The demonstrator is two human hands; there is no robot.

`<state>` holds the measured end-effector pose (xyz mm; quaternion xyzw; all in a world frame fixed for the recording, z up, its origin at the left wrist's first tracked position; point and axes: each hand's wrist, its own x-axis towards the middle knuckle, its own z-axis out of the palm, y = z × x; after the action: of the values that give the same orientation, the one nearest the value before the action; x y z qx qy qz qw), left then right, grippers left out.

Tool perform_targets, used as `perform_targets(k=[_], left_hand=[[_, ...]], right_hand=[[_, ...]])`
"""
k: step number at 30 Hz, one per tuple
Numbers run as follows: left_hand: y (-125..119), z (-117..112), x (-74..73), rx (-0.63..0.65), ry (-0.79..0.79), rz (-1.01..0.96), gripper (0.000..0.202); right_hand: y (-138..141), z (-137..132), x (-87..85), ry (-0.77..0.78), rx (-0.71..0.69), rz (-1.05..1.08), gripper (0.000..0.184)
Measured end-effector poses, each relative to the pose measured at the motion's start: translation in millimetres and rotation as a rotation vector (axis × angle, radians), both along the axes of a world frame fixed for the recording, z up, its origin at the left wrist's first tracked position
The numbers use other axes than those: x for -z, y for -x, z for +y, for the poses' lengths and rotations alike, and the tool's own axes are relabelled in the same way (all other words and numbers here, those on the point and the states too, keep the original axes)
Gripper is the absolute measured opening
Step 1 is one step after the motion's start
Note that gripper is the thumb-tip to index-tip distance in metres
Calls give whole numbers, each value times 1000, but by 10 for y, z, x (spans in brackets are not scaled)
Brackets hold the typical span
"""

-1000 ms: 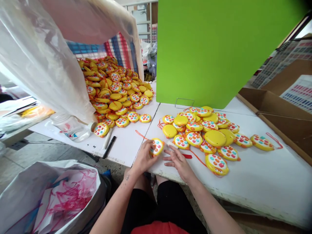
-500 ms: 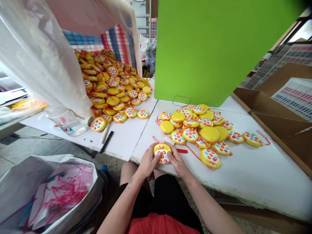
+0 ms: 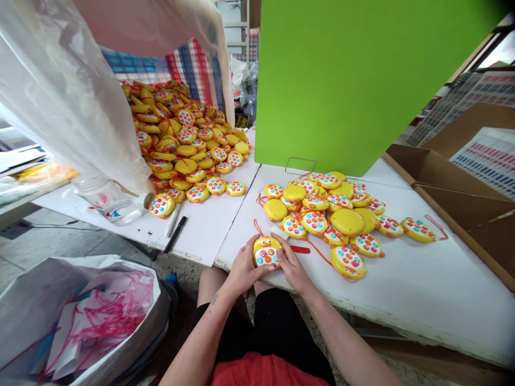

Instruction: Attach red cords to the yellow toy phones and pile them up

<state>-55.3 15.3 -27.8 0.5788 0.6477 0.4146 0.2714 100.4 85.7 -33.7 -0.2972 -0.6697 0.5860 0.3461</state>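
Observation:
Between both hands, at the table's front edge, is a yellow duck-shaped toy (image 3: pixel 266 250) with an orange beak and coloured round buttons on a white face. My left hand (image 3: pixel 243 268) grips its left side, the thumb along the lower edge. On the other side my right hand (image 3: pixel 293 265) holds it, thumb on the front near the buttons. An orange cord loop (image 3: pixel 257 227) rises from its top. Just right of it lie a red strip (image 3: pixel 300 250) and a small white block (image 3: pixel 279 232). A pile of similar toys (image 3: pixel 315 222) lies beyond my right hand, some face down.
A big heap of the same toys (image 3: pixel 187 150) spills from a lined bag at the left. Nearby are a clear jar (image 3: pixel 108 198), a black marker (image 3: pixel 176 234) and a white pen (image 3: pixel 172 221). A green board (image 3: pixel 322 86) stands behind; cardboard boxes (image 3: pixel 462 185) are right, a waste bag (image 3: pixel 24 279) lower left.
My left thumb has slid down from the toy's buttons to its lower edge, uncovering more of the front. The cord loop stands higher above the toy. Both hands stay in place.

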Motion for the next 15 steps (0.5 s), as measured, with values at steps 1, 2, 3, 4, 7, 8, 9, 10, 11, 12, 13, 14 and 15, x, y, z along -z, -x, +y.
perform_targets(k=[1,2,3,4,7,8,9,10,11,12,13,14,15], left_hand=[[6,-2,0,11,-3,-11,88],[13,-6,-5,22,-10,-26,86],[20,-10,-14,29,-19,-45,80],[27,-12,-25,31,-28,-68,71],[33,-7,-54,8,-32,-151,50],[32,0,-58,-3,-28,-184,47],[30,9,-59,-11,-24,-221,45],[30,17,-56,-16,-23,-260,45],[30,25,-53,-22,-28,-295,45],[30,30,-50,-25,-33,-323,46],[28,32,-49,-22,-38,-347,48],[23,32,-52,-5,-46,-374,51],[14,30,-58,28,-59,-407,55]], right_hand=[[-4,-1,-11,1,-1,-3,49],[-8,-3,-20,1,-5,-3,48],[-12,-5,-26,1,-14,-2,49],[-15,-9,-30,-3,-26,1,49],[-12,-35,-14,-18,-80,8,58],[-4,-49,-2,-36,-93,5,66],[7,-64,13,-74,-96,-9,75],[22,-78,28,-129,-88,-32,84],[39,-92,42,-196,-69,-62,88],[56,-102,53,-265,-39,-92,90],[71,-109,60,-323,-3,-117,90],[82,-112,62,-356,35,-131,88],[87,-111,59,-357,67,-132,87]])
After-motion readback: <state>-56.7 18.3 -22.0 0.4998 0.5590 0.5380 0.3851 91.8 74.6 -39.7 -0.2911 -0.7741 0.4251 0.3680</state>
